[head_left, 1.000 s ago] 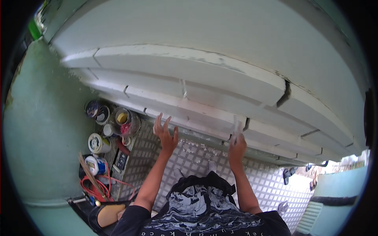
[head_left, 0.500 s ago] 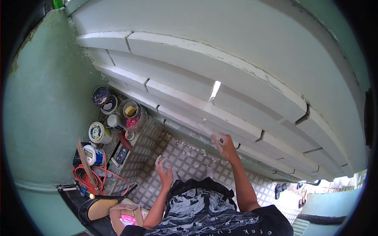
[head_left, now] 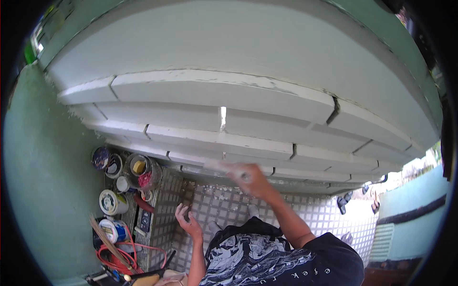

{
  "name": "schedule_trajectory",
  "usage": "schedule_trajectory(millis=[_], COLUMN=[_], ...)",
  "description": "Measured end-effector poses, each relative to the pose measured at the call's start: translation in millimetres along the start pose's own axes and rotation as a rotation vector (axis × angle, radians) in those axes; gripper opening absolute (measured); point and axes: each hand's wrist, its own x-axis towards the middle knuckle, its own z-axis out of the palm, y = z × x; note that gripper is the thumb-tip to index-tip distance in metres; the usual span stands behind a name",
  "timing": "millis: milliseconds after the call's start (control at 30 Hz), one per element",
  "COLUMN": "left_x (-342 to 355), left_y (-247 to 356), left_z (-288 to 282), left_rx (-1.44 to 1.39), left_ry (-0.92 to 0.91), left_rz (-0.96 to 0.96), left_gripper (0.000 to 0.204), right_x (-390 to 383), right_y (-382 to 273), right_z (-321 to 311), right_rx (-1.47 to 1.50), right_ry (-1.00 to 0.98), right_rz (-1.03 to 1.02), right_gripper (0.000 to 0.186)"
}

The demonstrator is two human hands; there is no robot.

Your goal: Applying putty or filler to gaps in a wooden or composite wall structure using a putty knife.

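Note:
My right hand (head_left: 250, 181) is closed and smeared by motion in front of the lower courses of a white block-patterned wall (head_left: 200, 90). From its fingers a pale, thin shape (head_left: 217, 166) points left along the wall face; the blur hides what kind of thing it is. Lower and to the left, my left hand (head_left: 190, 225) hangs free above the floor, fingers apart and curled slightly, holding nothing. Whitish dust coats its fingertips. A narrow bright slot (head_left: 223, 118) pierces the wall above my right hand.
Several paint buckets (head_left: 113, 202) and a clear tub (head_left: 151, 172) of pink bits crowd the left side. A red hose (head_left: 135, 250) and a stick broom (head_left: 110, 245) lie nearer. White crumbs dot the tiled floor (head_left: 210, 202). Dark sandals (head_left: 342, 204) are at right.
The view has turned, so the wall courses run more level. My right hand's pale shape now points more to the left. My left hand stays low and open.

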Motion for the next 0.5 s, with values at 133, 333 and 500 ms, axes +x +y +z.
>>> schedule_trajectory(millis=[133, 333, 500], left_x=[5, 18, 15], left_y=[-8, 9, 20], left_z=[1, 37, 63], left_rx=[0.078, -0.041, -0.125], left_ry=[-0.069, -0.160, -0.187], left_rz=[0.070, 0.030, 0.078], left_gripper=[0.026, 0.025, 0.020], right_x=[2, 12, -31], right_y=[-21, -55, -58], right_z=[-98, -148, -157], right_rx=[-0.398, -0.549, -0.635], right_ry=[0.910, 0.607, 0.628], right_rz=[-0.174, -0.091, -0.261], right_gripper=[0.024, 0.022, 0.022])
